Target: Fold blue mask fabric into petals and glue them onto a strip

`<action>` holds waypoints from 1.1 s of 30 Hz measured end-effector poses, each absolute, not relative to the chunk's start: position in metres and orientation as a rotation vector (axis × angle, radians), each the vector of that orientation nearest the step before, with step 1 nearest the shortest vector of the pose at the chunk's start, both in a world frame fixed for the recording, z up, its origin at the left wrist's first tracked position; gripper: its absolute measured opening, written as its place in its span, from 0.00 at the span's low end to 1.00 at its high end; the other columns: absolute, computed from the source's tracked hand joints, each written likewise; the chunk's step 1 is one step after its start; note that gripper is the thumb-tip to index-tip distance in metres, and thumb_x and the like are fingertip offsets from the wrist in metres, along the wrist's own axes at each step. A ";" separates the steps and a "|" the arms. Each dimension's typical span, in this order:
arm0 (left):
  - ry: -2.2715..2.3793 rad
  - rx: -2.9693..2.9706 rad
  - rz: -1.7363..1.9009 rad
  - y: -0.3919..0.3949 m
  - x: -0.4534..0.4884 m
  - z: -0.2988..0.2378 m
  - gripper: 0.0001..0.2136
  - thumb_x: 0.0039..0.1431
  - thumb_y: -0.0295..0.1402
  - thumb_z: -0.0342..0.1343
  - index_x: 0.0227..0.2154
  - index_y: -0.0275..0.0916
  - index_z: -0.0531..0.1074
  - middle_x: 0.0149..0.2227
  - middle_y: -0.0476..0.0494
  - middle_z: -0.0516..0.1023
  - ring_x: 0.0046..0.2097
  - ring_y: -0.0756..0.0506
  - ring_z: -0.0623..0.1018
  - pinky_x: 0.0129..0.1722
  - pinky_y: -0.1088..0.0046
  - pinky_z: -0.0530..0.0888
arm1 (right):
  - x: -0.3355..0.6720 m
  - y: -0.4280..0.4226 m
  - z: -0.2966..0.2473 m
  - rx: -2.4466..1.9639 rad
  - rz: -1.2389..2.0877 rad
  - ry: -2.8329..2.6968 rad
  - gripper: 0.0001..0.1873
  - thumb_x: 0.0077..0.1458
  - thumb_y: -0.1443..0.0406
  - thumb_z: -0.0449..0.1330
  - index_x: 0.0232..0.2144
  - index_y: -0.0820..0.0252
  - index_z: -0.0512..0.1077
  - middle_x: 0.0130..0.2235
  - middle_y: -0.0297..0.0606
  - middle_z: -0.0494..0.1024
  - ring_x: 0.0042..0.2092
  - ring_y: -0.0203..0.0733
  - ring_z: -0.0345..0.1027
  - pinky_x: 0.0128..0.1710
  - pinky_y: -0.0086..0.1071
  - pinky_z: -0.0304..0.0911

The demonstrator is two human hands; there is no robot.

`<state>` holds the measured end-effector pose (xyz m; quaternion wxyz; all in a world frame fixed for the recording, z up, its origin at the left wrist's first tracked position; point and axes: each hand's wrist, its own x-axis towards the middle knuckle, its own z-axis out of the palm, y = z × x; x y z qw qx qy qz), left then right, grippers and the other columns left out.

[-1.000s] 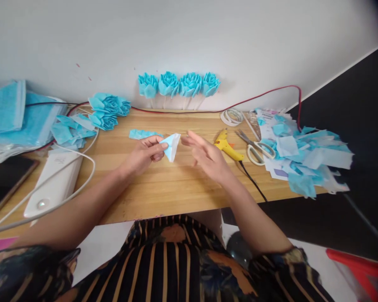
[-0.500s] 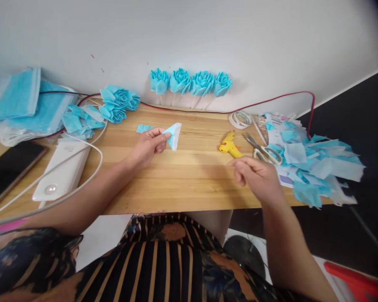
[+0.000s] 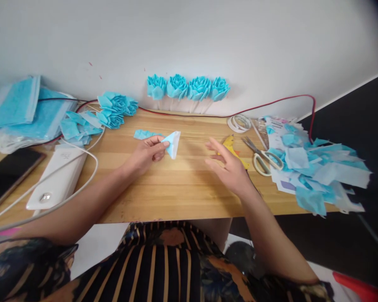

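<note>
Between the thumb and fingers of my left hand is a folded piece of blue fabric, triangular with a white edge on its right side. A small strip of blue pieces lies on the table just behind that hand. My right hand hovers over the middle right of the table, fingers apart and holding nothing. Partly hidden behind it lies a yellow hot glue gun. Scissors with white handles rest to the right of the glue gun.
Several blue fabric flowers on sticks lean against the wall; more flowers lie at back left. A tape roll sits near the wall. Blue scraps cover the right end. Mask packs, a phone and a corded white box occupy the left.
My right hand has moved left from the glue gun's handle toward the left hand, and its fingers have spread. My left hand keeps its pinch on the folded piece.
</note>
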<state>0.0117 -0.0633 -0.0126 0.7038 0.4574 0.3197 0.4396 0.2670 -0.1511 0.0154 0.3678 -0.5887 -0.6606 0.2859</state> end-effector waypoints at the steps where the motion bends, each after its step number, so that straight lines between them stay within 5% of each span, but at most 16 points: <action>1: 0.711 1.025 0.972 -0.063 0.012 -0.013 0.16 0.47 0.41 0.72 0.26 0.37 0.72 0.15 0.57 0.62 0.18 0.56 0.58 0.20 0.77 0.53 | 0.256 -0.139 0.014 -1.459 0.831 -1.658 0.35 0.59 0.57 0.61 0.67 0.48 0.61 0.63 0.43 0.73 0.64 0.52 0.67 0.60 0.52 0.67; 7: 0.766 1.147 0.981 -0.063 0.013 -0.010 0.17 0.48 0.44 0.71 0.25 0.37 0.73 0.16 0.57 0.63 0.19 0.56 0.57 0.20 0.76 0.52 | 0.209 -0.089 0.009 -1.198 1.287 -1.507 0.37 0.56 0.58 0.63 0.66 0.53 0.61 0.53 0.42 0.78 0.54 0.46 0.73 0.58 0.45 0.67; 18: 0.932 1.302 0.970 -0.066 0.016 -0.011 0.12 0.50 0.40 0.67 0.26 0.37 0.73 0.25 0.51 0.74 0.26 0.53 0.69 0.28 0.76 0.64 | 0.196 -0.080 0.001 -1.263 1.324 -1.484 0.31 0.54 0.65 0.60 0.61 0.52 0.64 0.36 0.33 0.76 0.39 0.40 0.73 0.45 0.38 0.72; 25: 0.998 1.316 0.977 -0.060 0.011 -0.008 0.15 0.54 0.46 0.65 0.34 0.37 0.77 0.16 0.56 0.63 0.20 0.53 0.60 0.22 0.75 0.56 | 0.197 -0.084 -0.005 -1.287 1.294 -1.458 0.32 0.54 0.66 0.60 0.61 0.52 0.63 0.42 0.36 0.79 0.42 0.41 0.75 0.47 0.39 0.73; 33: 0.957 1.400 0.891 -0.064 0.013 -0.009 0.11 0.52 0.40 0.66 0.26 0.37 0.76 0.25 0.49 0.75 0.28 0.51 0.70 0.30 0.75 0.65 | 0.195 -0.089 -0.005 -1.284 1.297 -1.491 0.36 0.54 0.66 0.59 0.65 0.48 0.58 0.36 0.32 0.75 0.38 0.41 0.73 0.41 0.38 0.73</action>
